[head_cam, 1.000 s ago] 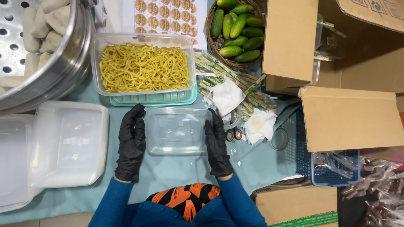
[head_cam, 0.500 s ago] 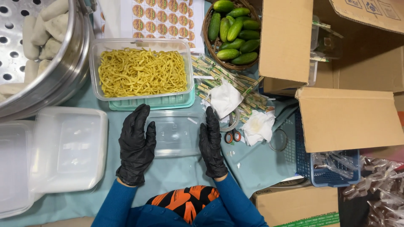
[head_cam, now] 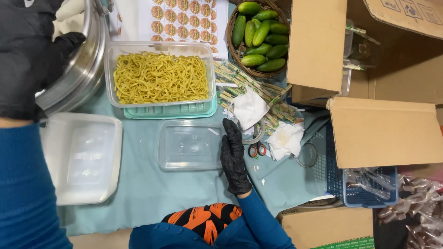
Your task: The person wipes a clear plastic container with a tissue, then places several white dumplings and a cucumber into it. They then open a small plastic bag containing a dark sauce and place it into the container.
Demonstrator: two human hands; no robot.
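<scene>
While we are looking straight down at the tabletop (head_cam: 152,193), which is covered with a pale green cloth, we are resting our right hand (head_cam: 234,157) flat along the right edge of an empty clear plastic container (head_cam: 189,145). Its black-gloved fingers are lying nearly straight and pointing away from us, touching the container's side but not gripping anything. Our left hand (head_cam: 27,55), also in a black glove, is hanging close to the camera at the far left, over the rim of a large steel steamer (head_cam: 80,76); we cannot tell how far it is opened or whether it is holding anything, since only its back is showing.

The empty container is sitting near the middle of the cloth, just on our side of a clear tub of yellow noodles (head_cam: 159,78), which is standing on a green lid. To the left a stack of frosted plastic lids (head_cam: 85,159) is lying. Just right of our right hand, scissors with orange handles (head_cam: 256,148) are lying beside crumpled white tissues (head_cam: 249,108) and a heap of wrapped chopsticks (head_cam: 251,85). Farther away, a wicker basket of small cucumbers (head_cam: 258,34) is standing next to a sheet of round stickers (head_cam: 184,20). Open cardboard boxes (head_cam: 383,133) are filling the right side, above a blue plastic crate (head_cam: 360,184).
</scene>
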